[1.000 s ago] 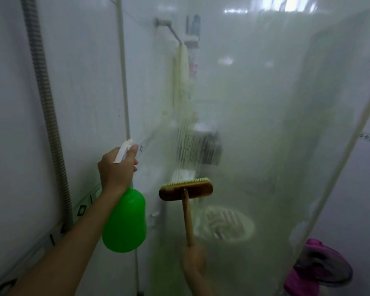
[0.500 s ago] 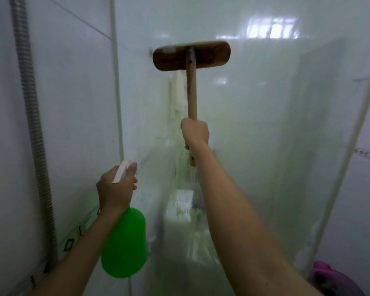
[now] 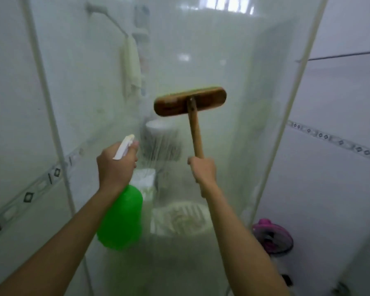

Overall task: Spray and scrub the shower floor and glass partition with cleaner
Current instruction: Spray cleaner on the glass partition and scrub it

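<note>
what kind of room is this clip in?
A home bathroom, most likely at the shower stall: a wet glass partition framed by white tiled walls, with a towel hanging on a bar behind the glass. The left hand holds a green spray bottle.

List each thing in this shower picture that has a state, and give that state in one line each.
Left hand: grips the sprayer, finger on the trigger.
Sprayer: upright, nozzle towards the glass.
Right hand: grips the brush handle.
Brush: raised, head against the glass.
Glass: misted and streaked.
Towel: hanging on its rail, behind the glass.
</note>
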